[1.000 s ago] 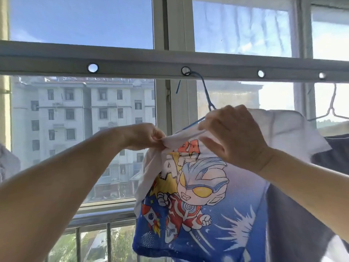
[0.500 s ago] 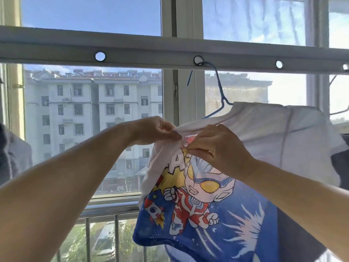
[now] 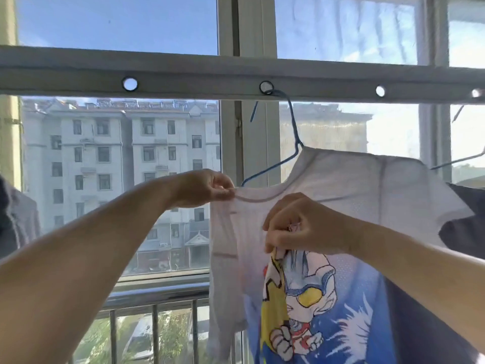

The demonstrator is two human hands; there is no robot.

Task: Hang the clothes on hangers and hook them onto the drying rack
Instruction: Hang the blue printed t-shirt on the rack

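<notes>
while both hands pinched it, a cartoon-print shirt (image 3: 354, 206) hung at centre right.
left hand (image 3: 207, 189) gripped the collar edge at mid frame; right hand (image 3: 301, 227) curled on bunched chest fabric. behind, the blue hanger (image 3: 294, 132) sat hooked in the drying rack bar (image 3: 196, 74) crossing the upper frame.
</notes>
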